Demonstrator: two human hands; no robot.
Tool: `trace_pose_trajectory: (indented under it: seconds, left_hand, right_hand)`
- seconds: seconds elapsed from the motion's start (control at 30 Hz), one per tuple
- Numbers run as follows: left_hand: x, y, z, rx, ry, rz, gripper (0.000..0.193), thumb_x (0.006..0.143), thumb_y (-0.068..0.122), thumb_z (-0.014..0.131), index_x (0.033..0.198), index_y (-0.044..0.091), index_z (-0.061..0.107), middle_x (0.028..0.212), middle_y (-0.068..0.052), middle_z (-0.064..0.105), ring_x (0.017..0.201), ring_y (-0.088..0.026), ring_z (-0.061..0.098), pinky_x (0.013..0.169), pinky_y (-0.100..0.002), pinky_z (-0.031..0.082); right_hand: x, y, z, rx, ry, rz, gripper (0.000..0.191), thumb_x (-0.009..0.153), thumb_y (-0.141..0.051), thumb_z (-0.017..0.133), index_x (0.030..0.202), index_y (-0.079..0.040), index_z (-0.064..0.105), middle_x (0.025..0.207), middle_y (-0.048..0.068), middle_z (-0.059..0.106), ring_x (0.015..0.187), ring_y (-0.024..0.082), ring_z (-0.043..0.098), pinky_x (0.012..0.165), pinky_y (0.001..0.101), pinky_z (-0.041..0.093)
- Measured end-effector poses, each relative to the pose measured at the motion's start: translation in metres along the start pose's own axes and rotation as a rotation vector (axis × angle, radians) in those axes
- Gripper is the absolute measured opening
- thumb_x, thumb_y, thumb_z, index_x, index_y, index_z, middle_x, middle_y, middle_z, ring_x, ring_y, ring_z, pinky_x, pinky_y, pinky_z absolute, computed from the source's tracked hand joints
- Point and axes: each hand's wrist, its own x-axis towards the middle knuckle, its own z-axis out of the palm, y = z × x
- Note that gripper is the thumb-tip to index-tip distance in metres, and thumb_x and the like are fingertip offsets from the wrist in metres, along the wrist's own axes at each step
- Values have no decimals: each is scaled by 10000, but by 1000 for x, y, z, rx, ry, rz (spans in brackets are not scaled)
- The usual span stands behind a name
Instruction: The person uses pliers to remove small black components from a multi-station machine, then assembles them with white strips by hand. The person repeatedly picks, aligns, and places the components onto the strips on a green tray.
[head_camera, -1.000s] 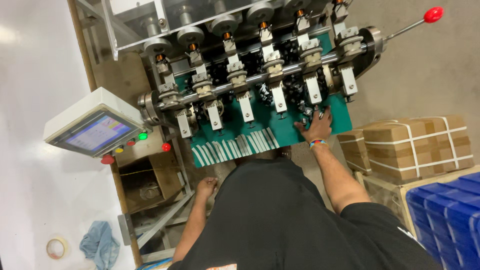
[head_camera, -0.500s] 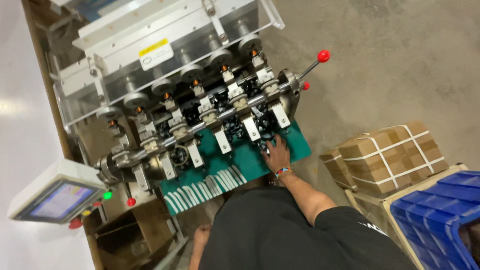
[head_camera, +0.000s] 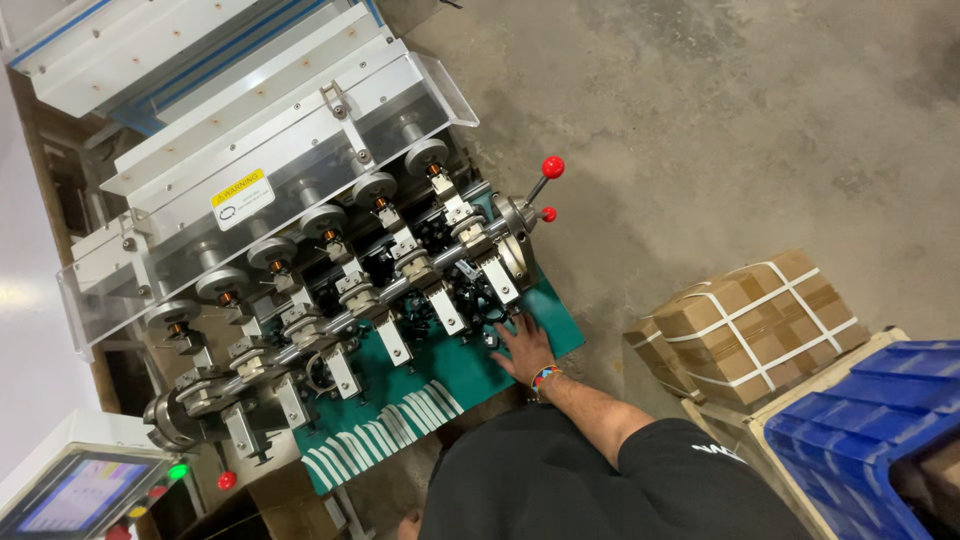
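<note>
strapped cardboard boxes (head_camera: 752, 325) right of fingers | blue plastic crate (head_camera: 872, 430) lower right, beside boxes | touchscreen panel (head_camera: 62, 492) far lower left | concrete floor (head_camera: 720, 120) beyond

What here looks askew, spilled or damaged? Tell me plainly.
Nothing stands out. The right hand lies flat on the green plate beside the row of winding stations. The strapped cardboard boxes sit whole by the blue crate. The concrete floor is stained, with no fresh spill. The left hand is barely visible.
</note>
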Motion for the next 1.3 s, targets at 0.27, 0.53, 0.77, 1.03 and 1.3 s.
trace_pose_trajectory:
  seconds: [0.27,0.53,0.77,1.03,1.3]
  left_hand:
    - [-1,9,14,102,-40,-72,498,900,407,719,1282,88,699,1306,-136,679,1246,-318,617,1076,-418,491]
    - [-48,34,-8,21,-93,-92,446,970,366,598,1261,57,735,1249,-154,754,1177,-315,695,1025,-385,521]
    - [-46,18,-12,-132,122,386,413,948,401,614,1091,38,748,1022,-210,782,968,-380,753,853,-452,563]
    - [-49,6,-26,-109,162,228,380,911,421,650,1110,114,755,1060,-205,751,1043,-399,709,899,-472,558]
    - [-52,-12,-29,-131,168,204,380,919,442,668,1106,124,762,1051,-189,759,1028,-381,719,908,-467,556]
  right_hand:
    - [17,-4,3,23,-98,58,432,906,-356,718,1293,-181,640,1398,191,466,1256,384,473,970,548,450]
    - [7,28,-18,54,103,-234,451,831,-316,756,1234,-144,648,1325,168,510,1214,383,517,846,503,455]
    - [20,11,-21,-16,45,-283,406,799,-295,774,1170,-162,674,1342,152,509,1130,361,553,794,488,510]
    - [13,2,-23,54,101,-369,444,827,-280,767,1238,-136,677,1308,183,546,1111,386,570,756,461,536]
    - [12,4,-18,36,28,-433,410,851,-336,778,1215,-172,683,1209,128,547,1077,365,569,779,446,558]
